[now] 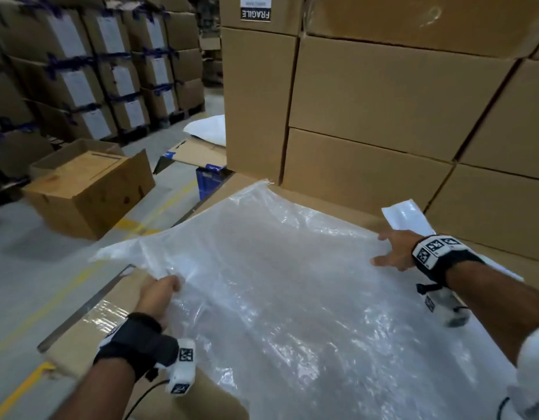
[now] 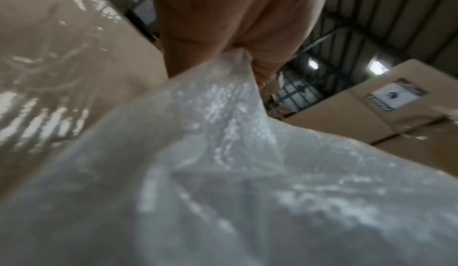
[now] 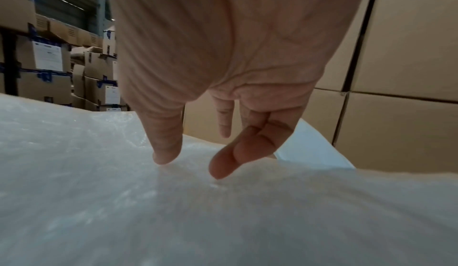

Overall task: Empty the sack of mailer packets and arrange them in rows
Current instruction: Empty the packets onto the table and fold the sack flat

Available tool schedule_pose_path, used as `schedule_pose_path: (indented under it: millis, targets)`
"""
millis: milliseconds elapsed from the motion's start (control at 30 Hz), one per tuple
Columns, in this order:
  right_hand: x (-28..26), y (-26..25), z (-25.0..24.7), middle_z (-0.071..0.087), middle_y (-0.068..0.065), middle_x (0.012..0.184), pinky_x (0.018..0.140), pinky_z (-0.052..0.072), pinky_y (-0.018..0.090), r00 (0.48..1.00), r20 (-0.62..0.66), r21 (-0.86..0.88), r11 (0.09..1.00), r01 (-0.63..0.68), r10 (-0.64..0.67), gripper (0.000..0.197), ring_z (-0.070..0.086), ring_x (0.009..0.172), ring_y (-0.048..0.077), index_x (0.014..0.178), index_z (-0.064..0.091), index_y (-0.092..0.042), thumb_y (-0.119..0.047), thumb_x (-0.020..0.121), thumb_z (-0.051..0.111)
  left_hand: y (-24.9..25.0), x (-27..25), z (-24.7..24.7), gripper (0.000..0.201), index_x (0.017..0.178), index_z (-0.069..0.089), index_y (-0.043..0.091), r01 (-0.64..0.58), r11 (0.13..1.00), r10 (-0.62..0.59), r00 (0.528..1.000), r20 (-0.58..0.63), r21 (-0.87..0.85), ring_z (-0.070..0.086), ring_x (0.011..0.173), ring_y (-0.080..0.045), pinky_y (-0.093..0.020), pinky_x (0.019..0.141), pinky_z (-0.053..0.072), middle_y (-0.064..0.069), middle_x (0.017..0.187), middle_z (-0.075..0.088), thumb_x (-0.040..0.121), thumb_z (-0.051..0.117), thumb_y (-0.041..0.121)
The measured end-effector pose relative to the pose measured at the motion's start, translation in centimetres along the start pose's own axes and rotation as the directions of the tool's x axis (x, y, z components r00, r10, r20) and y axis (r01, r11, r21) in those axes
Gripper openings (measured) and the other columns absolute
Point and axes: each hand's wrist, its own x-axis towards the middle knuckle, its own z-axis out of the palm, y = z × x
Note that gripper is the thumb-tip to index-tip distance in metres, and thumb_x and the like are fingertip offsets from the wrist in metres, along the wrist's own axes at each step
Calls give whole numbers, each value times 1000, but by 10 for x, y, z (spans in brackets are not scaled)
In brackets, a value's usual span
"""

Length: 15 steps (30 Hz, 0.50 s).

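The sack (image 1: 292, 283) lies almost flat on a big cardboard surface (image 1: 80, 338), in front of a wall of stacked boxes (image 1: 383, 95). It is thin and half transparent, and I see no bulge and no packet shape inside it, so I judge that the emptying is mostly done. Only one white packet (image 1: 409, 218) shows, lying just behind the far right edge of the sack, near the boxes. No row of packets is visible, so the arranging seems still to do.

The left hand (image 1: 159, 295) has its fingers curled and clamps a bunched corner of the sack at the left edge. The right hand (image 1: 393, 250) is spread, with straight fingers (image 3: 166, 152) touching the top of the sack, gripping nothing.
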Motion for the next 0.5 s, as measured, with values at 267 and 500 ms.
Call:
schedule_pose_path:
  millis: [267,500]
  targets:
    - [61,-19,5,49,0,139,59,48,27,997,-61,461,887,-13,47,96,61,62,16,154,31,-25,-76,79,63,91,-96,3,30,110,59,-5,-400,906,424,853,305,-141,64,59,-11,-25,51,55,-3,70,67,85,48,-17]
    - [65,-7,-1,62,4,122,73,43,23,987,-99,567,808,159,-125,75,62,89,17,130,56,-16,-68,78,72,190,-158,20,19,89,75,8,-646,733,673,642,366,-214,69,64,-5,-16,58,55,7,73,73,70,73,2]
